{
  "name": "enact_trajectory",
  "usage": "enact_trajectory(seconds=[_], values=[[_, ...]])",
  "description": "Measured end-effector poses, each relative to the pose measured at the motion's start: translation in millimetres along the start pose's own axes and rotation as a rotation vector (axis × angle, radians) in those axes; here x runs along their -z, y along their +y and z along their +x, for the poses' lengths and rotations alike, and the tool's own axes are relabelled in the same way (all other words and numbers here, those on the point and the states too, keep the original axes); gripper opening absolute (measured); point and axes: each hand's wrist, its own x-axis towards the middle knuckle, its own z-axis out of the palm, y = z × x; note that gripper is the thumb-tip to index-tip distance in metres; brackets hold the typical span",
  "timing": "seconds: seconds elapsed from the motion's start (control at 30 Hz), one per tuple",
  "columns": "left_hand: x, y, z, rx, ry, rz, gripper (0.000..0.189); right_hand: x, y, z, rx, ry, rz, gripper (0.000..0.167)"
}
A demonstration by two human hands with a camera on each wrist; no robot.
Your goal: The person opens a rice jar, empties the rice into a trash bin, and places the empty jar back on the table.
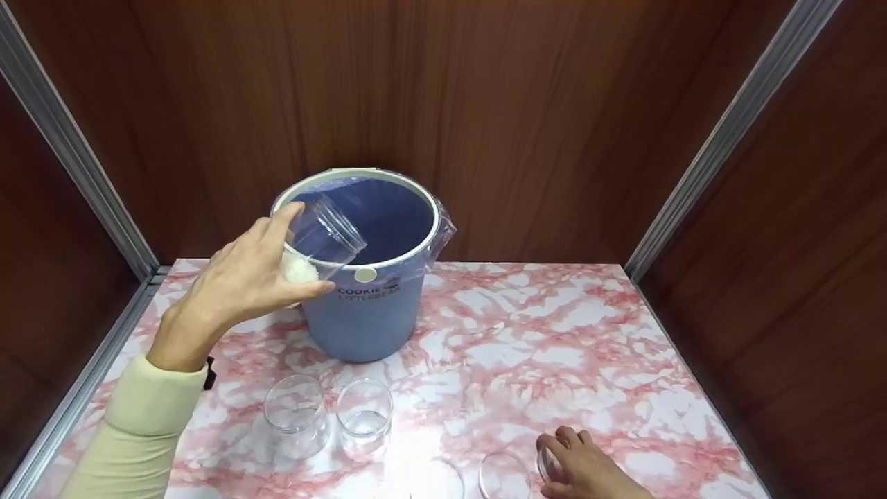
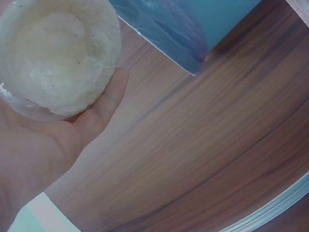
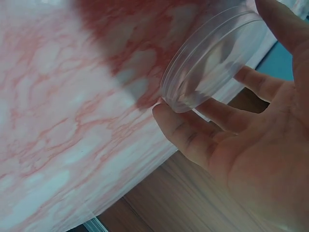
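My left hand (image 1: 239, 277) grips a clear plastic jar (image 1: 329, 235), which is tilted with its open mouth over the near left rim of a blue bin (image 1: 360, 319). A white mass (image 1: 299, 269) sits in the jar's bottom; the left wrist view shows the jar's round base (image 2: 60, 63) with this pale mass behind it. At the near right, my right hand (image 1: 587, 468) holds a clear round lid (image 3: 212, 63) on edge between thumb and fingers, low over the tabletop.
Two clear jars (image 1: 294, 426) stand side by side in front of the bin. Two clear round lids (image 1: 504, 477) lie near the front edge, partly cut off. A plastic liner (image 1: 443, 232) overhangs the bin's rim. Brown wood-look panels (image 1: 527, 138) enclose the pink marbled table (image 1: 554, 333).
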Motion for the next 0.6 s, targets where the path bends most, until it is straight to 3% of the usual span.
enact_trajectory(seconds=[0.23,0.6], values=[[8.9,-0.8,5.6,0.039,-0.062,0.039,0.105,-2.0,-0.1,-0.3,-0.008,0.014,-0.013,0.059],[13.1,-3.9,17.0,0.068,-0.137,0.092,0.108,8.0,1.1,-3.7,-0.013,-0.04,0.015,0.059]])
